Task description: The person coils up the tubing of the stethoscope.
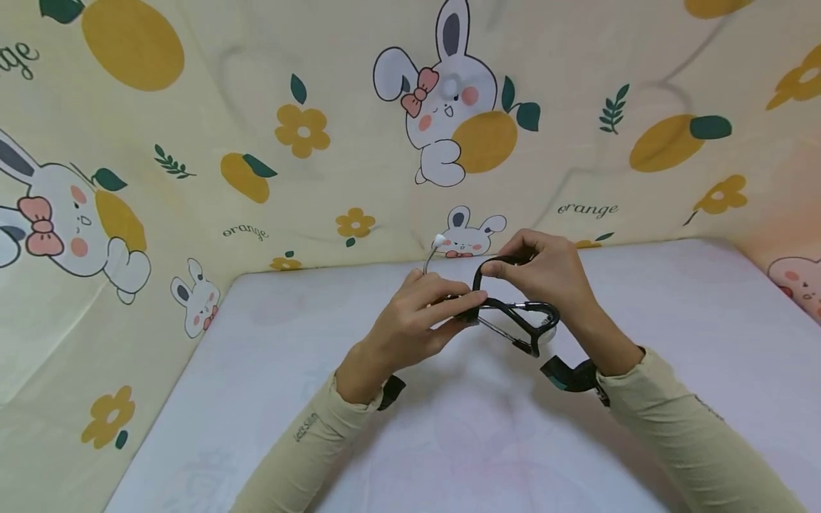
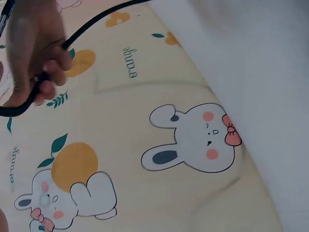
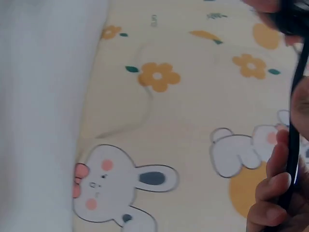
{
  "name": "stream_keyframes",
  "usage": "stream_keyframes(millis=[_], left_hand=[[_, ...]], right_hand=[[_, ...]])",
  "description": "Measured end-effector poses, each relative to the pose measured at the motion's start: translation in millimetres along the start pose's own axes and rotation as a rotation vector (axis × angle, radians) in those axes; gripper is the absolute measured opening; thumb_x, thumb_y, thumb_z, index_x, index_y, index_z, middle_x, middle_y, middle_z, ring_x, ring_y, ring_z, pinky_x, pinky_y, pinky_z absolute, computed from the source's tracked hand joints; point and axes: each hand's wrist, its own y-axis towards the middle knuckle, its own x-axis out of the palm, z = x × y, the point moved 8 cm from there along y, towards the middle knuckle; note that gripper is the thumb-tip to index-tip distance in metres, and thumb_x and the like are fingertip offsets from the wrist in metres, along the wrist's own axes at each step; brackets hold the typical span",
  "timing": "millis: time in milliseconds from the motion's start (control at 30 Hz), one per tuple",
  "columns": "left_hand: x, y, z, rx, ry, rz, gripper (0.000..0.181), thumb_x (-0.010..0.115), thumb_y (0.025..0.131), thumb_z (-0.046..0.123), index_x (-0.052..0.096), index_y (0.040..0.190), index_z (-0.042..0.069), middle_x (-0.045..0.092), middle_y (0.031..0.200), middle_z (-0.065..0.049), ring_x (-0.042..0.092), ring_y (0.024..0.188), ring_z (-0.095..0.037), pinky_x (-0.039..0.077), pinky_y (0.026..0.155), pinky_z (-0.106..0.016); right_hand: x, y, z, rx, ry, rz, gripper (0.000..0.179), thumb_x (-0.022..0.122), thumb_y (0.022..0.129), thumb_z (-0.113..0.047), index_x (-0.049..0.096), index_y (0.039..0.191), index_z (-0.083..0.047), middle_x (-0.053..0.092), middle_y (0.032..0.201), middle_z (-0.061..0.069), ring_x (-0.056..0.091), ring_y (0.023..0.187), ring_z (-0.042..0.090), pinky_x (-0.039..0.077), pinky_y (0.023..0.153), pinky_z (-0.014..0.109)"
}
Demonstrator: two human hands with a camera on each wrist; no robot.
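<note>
Both hands hold a stethoscope with black tubing [image 1: 537,347] and shiny metal tubes [image 1: 495,328] in the air above the table. My left hand [image 1: 417,313] grips its gathered middle, fingers lying across the tubing. A white eartip [image 1: 439,241] on a thin metal tube sticks up behind that hand. My right hand [image 1: 548,267] pinches a raised loop of the black tubing between thumb and fingers. In the left wrist view, the right hand's fingers [image 2: 57,72] curl round the tubing. The right wrist view shows the right hand's fingers [image 3: 273,200] along the black tube [image 3: 295,145].
A pale table [image 1: 321,399] lies under the hands. Behind it hangs a cream cloth backdrop [image 1: 359,43] printed with rabbits and oranges. Black straps [image 1: 567,374] sit at the wrists, below the beige sleeves [image 1: 686,420].
</note>
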Motion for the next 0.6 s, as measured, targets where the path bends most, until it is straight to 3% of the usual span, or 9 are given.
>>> stream_keyframes(millis=[100,333,433,533,600], left_hand=[[-9.9,1.4,-4.7,-0.041,-0.025,0.068,0.036,0.088,0.075,0.016,0.077,0.108,0.006,0.071,0.094,-0.004,0.063,0.083,-0.015,0.040,0.070,-0.031],[-26.1,3.9,-14.6,-0.117,-0.044,0.194,0.037,0.090,0.070,0.010,0.077,0.104,0.001,0.072,0.097,-0.009,0.067,0.091,-0.019,0.038,0.068,-0.032],[-32.9,4.1,-17.0,-0.134,-0.048,0.243,0.037,0.090,0.069,0.008,0.077,0.103,0.001,0.072,0.099,-0.011,0.067,0.090,-0.020,0.039,0.068,-0.032],[-38.4,4.8,-18.4,-0.146,-0.038,0.274,0.036,0.090,0.069,0.007,0.077,0.103,0.001,0.072,0.102,-0.014,0.069,0.086,-0.021,0.041,0.068,-0.033],[-39.9,5.5,-19.2,-0.148,-0.021,0.280,0.036,0.090,0.069,0.007,0.077,0.103,0.001,0.073,0.103,-0.014,0.068,0.083,-0.022,0.041,0.067,-0.033]], right_hand=[[7,1.1,4,0.012,0.021,-0.035,0.030,0.081,0.082,-0.041,0.073,0.092,-0.013,0.070,0.082,0.000,0.059,0.072,0.012,0.046,0.061,0.023],[14,0.9,-4,-0.143,0.015,-0.087,0.013,0.068,0.095,-0.023,0.068,0.101,-0.011,0.069,0.086,0.008,0.059,0.076,0.017,0.045,0.064,0.022],[22,0.8,0,-0.141,-0.037,-0.157,0.008,0.062,0.099,-0.013,0.066,0.105,-0.011,0.071,0.094,0.010,0.060,0.082,0.023,0.045,0.067,0.029],[30,-0.1,4,-0.128,-0.086,-0.231,0.015,0.058,0.099,-0.007,0.068,0.110,-0.009,0.074,0.099,0.012,0.063,0.085,0.026,0.046,0.068,0.032],[35,-0.3,4,-0.136,-0.097,-0.261,0.017,0.058,0.100,-0.010,0.070,0.111,-0.005,0.075,0.097,0.015,0.066,0.086,0.027,0.048,0.070,0.033]])
